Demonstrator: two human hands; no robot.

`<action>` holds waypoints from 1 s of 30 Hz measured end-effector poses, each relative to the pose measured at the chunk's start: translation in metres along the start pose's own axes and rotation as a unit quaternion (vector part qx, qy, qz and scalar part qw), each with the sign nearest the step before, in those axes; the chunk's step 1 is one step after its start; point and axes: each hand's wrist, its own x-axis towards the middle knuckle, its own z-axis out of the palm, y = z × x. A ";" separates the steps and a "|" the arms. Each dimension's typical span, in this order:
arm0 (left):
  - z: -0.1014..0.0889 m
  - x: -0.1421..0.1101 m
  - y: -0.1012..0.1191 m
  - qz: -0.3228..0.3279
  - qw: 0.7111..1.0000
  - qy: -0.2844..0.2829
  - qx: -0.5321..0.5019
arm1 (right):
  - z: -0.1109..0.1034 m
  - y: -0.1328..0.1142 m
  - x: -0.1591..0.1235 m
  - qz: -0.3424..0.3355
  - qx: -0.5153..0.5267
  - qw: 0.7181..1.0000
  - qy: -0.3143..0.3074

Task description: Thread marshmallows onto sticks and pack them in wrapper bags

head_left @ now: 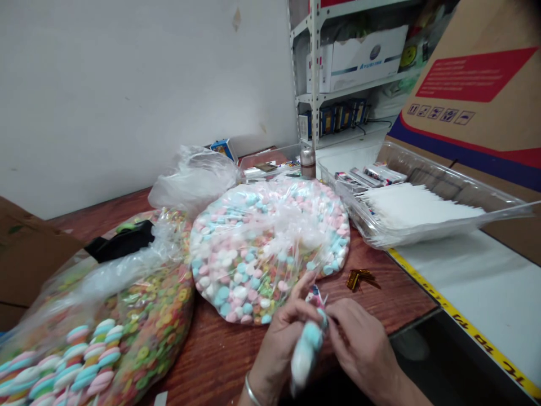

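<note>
My left hand (284, 332), with a bracelet at the wrist, is closed round a marshmallow skewer (305, 352) of blue and white pieces, blurred at its lower end. At its top end, my right hand (361, 334) has thumb and fingers pinched together; the exact spot they grip is partly hidden. A small printed piece (314, 295) with pink and blue sticks out between the hands. Just beyond them lies a big clear bag of marshmallows (240, 276) in pink, blue and white. Gold twist ties (361, 279) lie on the wooden table to the right.
Several striped marshmallow skewers (91, 358) rest on a bag of ring gummies (163, 316) at left, beside a black cloth-like item (122, 241). A clear tray (448, 234) holds white sticks (418, 206). Behind stand a cardboard box (477, 84) and metal shelving (315, 73).
</note>
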 end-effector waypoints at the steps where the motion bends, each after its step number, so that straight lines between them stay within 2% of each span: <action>1: -0.003 -0.001 0.003 0.019 0.999 -0.012 0.049 | -0.002 0.002 0.001 0.021 0.009 1.000 0.000; 3: -0.006 -0.005 0.007 0.051 0.980 -0.049 0.184 | -0.006 0.006 0.002 0.055 0.029 0.998 0.006; 5: -0.006 -0.007 0.007 0.081 0.941 -0.067 0.321 | -0.010 0.007 0.003 0.079 0.053 0.995 0.017; 7: -0.004 -0.007 0.003 0.100 0.910 -0.058 0.398 | -0.013 0.003 0.003 0.107 0.090 0.990 0.010; 8: -0.003 -0.007 0.001 0.104 0.905 -0.047 0.409 | -0.014 0.000 0.003 0.127 0.115 0.985 -0.009; 12: -0.002 -0.008 0.001 0.123 0.924 0.006 0.363 | -0.019 -0.008 0.002 0.221 0.231 0.941 -0.110; 14: -0.005 -0.010 0.007 0.130 0.938 -0.001 0.321 | -0.021 -0.005 0.002 0.263 0.290 0.914 -0.111; 17: -0.011 -0.016 0.017 0.108 0.955 -0.042 0.275 | -0.023 0.004 0.001 0.311 0.365 0.870 -0.113; 20: -0.018 -0.022 0.021 0.086 0.963 -0.055 0.249 | -0.020 0.007 0.000 0.320 0.412 0.845 -0.119; 22: -0.020 -0.025 0.021 0.068 0.970 -0.074 0.222 | -0.016 0.005 -0.002 0.299 0.405 0.854 -0.130; 23: -0.020 -0.027 0.021 0.056 0.972 -0.088 0.212 | -0.015 0.003 -0.003 0.277 0.380 0.872 -0.135; 25: -0.018 -0.031 0.021 0.034 0.974 -0.086 0.208 | -0.015 0.000 -0.007 0.192 0.282 0.933 -0.112; 27: -0.014 -0.039 0.024 0.016 0.976 -0.023 0.218 | -0.018 0.000 -0.010 0.055 0.154 0.986 -0.043; 28: -0.012 -0.044 0.026 0.009 0.975 0.019 0.222 | -0.020 0.002 -0.011 -0.020 0.089 0.996 -0.005; 30: -0.008 -0.057 0.032 -0.005 0.971 0.080 0.227 | -0.024 0.006 -0.010 -0.153 -0.016 0.987 0.043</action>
